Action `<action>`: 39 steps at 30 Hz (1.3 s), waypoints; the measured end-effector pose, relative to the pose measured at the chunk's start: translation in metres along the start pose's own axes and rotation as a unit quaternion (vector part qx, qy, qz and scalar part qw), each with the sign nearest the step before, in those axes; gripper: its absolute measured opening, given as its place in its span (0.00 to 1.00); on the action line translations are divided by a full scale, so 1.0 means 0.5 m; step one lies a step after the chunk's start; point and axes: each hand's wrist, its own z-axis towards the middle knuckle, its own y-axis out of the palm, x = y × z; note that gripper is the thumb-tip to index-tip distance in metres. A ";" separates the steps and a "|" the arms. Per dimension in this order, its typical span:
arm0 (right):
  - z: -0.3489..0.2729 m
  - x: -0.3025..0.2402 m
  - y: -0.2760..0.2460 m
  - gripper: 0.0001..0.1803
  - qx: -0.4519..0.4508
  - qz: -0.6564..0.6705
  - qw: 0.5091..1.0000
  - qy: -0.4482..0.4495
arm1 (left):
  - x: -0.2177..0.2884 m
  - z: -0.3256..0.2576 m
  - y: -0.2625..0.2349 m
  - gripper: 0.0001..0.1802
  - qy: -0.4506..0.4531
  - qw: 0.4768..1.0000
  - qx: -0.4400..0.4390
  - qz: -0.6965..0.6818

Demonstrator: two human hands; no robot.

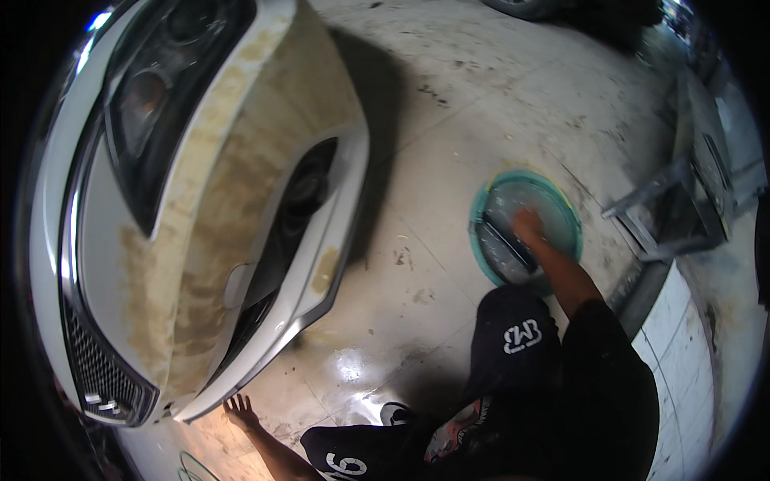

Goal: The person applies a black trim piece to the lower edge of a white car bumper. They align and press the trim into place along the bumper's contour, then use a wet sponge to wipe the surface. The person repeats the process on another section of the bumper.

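My right hand [528,225] reaches down into a round green tub [479,254] of cloudy water on the right. Its fingers are blurred at the water, so I cannot make out whether they hold anything. A long dark bar [508,240] slants in the tub, just left of that hand. My left hand [242,412] is low on the left, fingers apart and nothing visible in them. It is close to the lower edge of a car's front bumper [233,144]. The bumper is pale, with brownish, patchy sanded-looking areas.
The headlight [172,80] and dark mesh grille [108,385] adjoin the bumper. A grey metal frame [670,212] stands right of the tub. Marked, stained floor [433,152] lies between car and tub. A wheel [521,6] shows at the top, and a green hose [192,465] bottom left.
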 end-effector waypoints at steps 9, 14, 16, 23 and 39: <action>-0.046 0.000 -0.166 0.19 0.088 -0.072 0.993 -0.006 | 0.031 -0.053 0.071 0.35 0.006 0.999 -0.014 0.043; -0.037 -0.006 -0.141 0.19 0.166 -0.008 0.984 -0.061 | -0.001 -0.059 0.077 0.35 -0.010 0.998 -0.016 0.061; -0.023 -0.033 -0.148 0.19 0.087 0.005 0.996 0.005 | 0.004 -0.061 0.074 0.34 -0.006 0.998 -0.014 0.058; 0.036 0.012 -0.131 0.18 -0.031 0.281 0.959 0.026 | -0.006 -0.075 0.053 0.37 0.021 0.997 -0.040 0.061; -0.143 0.096 -0.141 0.16 0.082 0.125 0.988 -0.044 | -0.086 -0.102 0.001 0.36 -0.012 0.995 -0.028 0.090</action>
